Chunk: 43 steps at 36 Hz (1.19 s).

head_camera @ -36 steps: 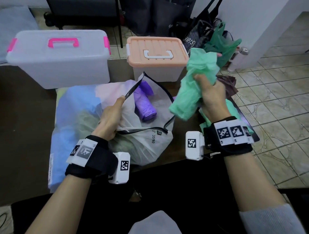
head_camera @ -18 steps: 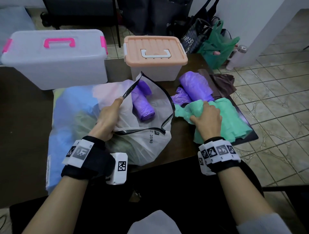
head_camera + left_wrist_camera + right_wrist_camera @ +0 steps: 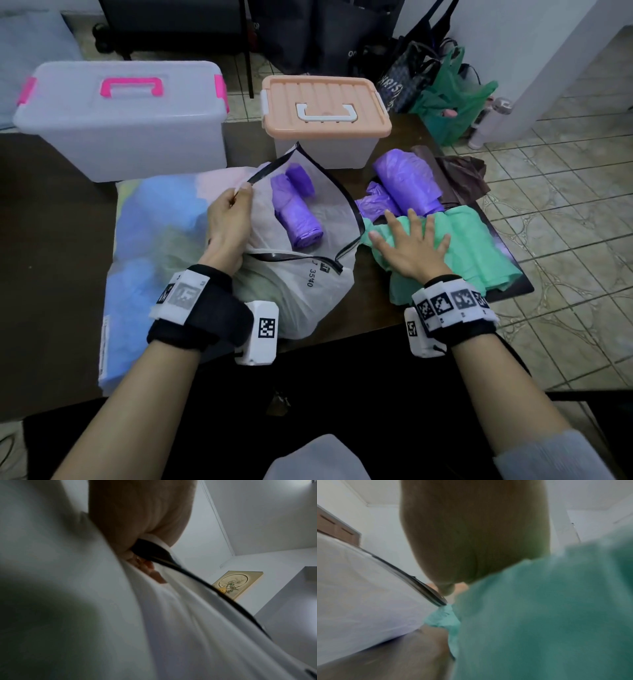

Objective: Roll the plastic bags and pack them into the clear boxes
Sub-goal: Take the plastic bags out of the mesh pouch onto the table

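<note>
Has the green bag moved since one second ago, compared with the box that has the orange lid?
Yes. The green bag has come down from beside the orange-lidded box and now lies flat on the table, nearer the person, under the right hand.

dark brown counter [image 3: 51, 212]. beige patterned tile floor [image 3: 565, 212] to the right. white wall [image 3: 513, 41] at the back corner, dark bags [image 3: 308, 31] and a green bag [image 3: 448, 102] heaped at its foot. framed picture [image 3: 238, 584] on the white wall.
</note>
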Tool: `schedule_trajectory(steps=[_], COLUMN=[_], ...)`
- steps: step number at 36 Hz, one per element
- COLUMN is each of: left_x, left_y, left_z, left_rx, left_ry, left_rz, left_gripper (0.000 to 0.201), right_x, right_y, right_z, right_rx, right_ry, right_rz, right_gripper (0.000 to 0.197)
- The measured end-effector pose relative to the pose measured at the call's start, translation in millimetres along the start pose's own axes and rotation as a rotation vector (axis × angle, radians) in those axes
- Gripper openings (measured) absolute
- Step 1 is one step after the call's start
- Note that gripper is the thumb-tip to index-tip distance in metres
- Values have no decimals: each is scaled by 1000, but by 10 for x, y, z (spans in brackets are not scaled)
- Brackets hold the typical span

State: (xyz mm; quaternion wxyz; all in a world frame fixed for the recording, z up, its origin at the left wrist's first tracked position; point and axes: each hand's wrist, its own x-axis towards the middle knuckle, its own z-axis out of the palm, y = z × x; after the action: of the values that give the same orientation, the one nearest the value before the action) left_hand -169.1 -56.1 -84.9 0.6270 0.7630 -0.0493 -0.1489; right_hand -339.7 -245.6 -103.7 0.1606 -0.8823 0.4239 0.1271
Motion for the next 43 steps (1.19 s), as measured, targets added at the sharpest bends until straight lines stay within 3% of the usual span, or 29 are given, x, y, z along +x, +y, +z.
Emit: schedule_trajectory(steps=[2,6,8,12,16,19,21,24,28,33,37,41,43], left_x=[6,2,-1,-21,-40,-40,-37,-33,-28,-31,-11,-4,-13], left_y=[-20,-37,-45,-55,-67,-77,-79,-91,-103,-110,-137,-155,-150], left_z=[4,3,2,-11,-34,-45,-45,-41,-45,-38,-37,-48,-45], left_rx=[23,71,87,101,100,97,102,112,97,89,81,92,94], left_ry=[34,68,66,52,55,66,71,68,73,78,67,54,50], left_rz=[18,36,36,25,21,15,11,-2,-8,3,2,0,0], left_gripper=[43,41,42,46,47,49,49,48,47,47,42,42,43], right_x=[-11,-15,-6,32,192,243,259,286,275,173,65,55,73], right_y=[-58,-303,-503,-927,-1214,-1315,-1331,-1329,-1304,-1076,-827,-586,-485], right_z=[-52,-215,-291,-264,-30,76,110,103,2,-192,-472,-752,-869], right_rx=[56,235,366,447,316,304,306,336,500,763,907,956,984], right_ry=[68,500,546,311,59,-51,-56,-62,-146,-262,-296,-251,-184], right_rz=[-13,-186,-300,-396,-432,-400,-386,-322,-228,-116,-138,-112,-82], right_gripper=[62,44,35,35,51,70,76,69,21,13,8,50,58])
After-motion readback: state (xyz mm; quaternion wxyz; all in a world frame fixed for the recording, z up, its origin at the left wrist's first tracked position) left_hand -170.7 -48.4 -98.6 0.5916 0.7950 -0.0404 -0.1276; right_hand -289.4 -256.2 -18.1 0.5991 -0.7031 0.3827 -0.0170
